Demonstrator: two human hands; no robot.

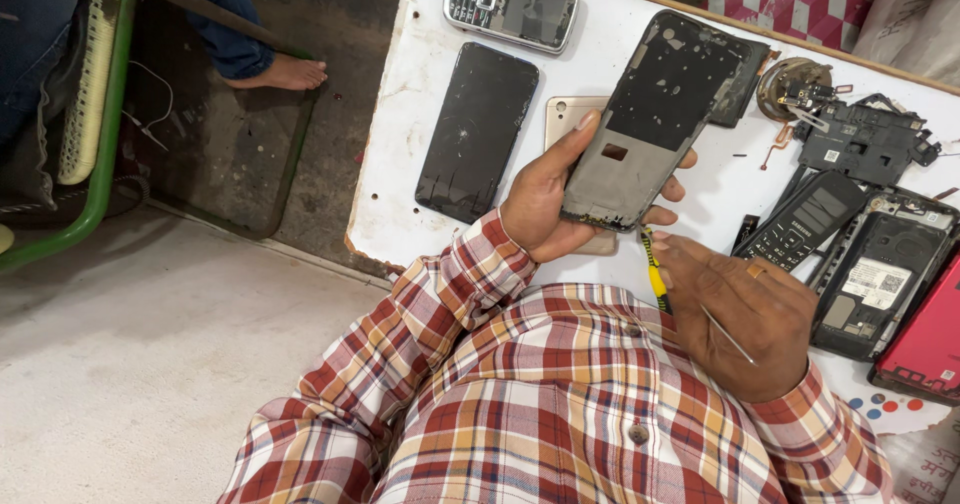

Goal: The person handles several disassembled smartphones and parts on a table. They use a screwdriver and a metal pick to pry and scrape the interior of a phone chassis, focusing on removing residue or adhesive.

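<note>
The phone frame (655, 124), a stripped dark shell with a grey lower part and a small rectangular cut-out, is held tilted above the counter (420, 84), its lower end near the person's chest and its upper end reaching toward the far edge. The left hand (548, 202) grasps it at the lower end: the thumb lies along the left edge and the fingers (672, 186) wrap round from behind, their tips showing on the right side. Just below the frame's bottom edge the right hand (745, 314) is clenched round a screwdriver (654, 269) with a yellow and black handle, whose upper end sits close to the frame; a thin metal shaft (728, 336) slants across the back of that hand, and a ring shows on one finger.

Under the frame lies a gold phone (572, 114), mostly covered. To its left a black phone (478, 129) with a cracked face lies flat, and beyond it a keypad phone (512, 6). To the right are a circuit part (862, 142), a second keypad phone (805, 219), an open phone back (880, 269) and a red phone (925, 344) at the counter's edge. On the floor to the left, another person's bare foot (283, 72) rests beside a green chair frame (105, 134).
</note>
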